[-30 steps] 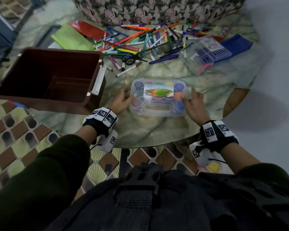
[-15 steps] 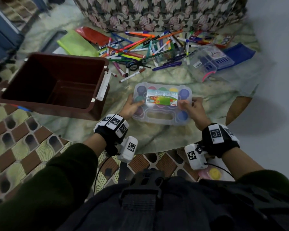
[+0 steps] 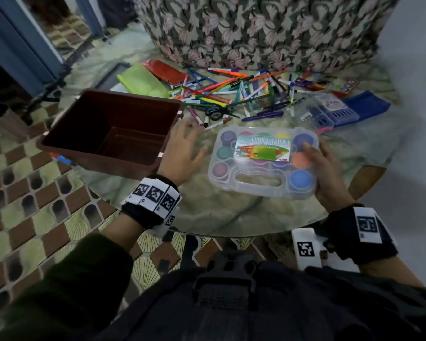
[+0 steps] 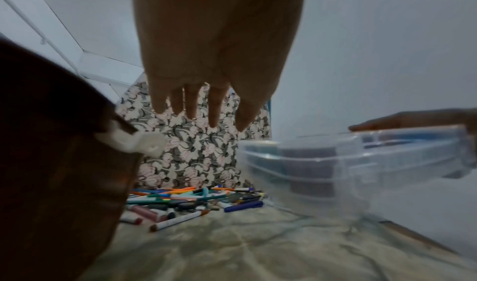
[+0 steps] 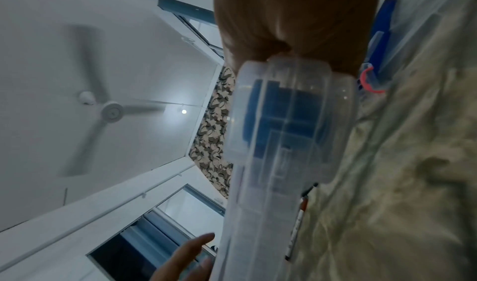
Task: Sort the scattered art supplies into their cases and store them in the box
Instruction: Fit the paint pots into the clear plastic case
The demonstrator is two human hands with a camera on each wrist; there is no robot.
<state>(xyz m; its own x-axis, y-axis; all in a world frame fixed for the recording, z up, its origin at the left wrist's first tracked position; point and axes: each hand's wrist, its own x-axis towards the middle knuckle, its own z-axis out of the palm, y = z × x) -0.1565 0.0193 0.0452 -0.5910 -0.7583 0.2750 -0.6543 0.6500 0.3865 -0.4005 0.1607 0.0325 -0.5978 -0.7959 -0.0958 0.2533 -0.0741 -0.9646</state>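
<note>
change: I'm seeing the left hand coming off the paint case since half a second ago, drifting toward the brown box.
left hand: fingers spreading, holding nothing.
right hand: gripping the case's right end, lifting it off the table.
case place: near the table's front edge, right of the box.
step: I'm moving the closed case to the box.
next: needs carrying left over the rim, lowering flat.
left over: markers lying at the far edge.
</note>
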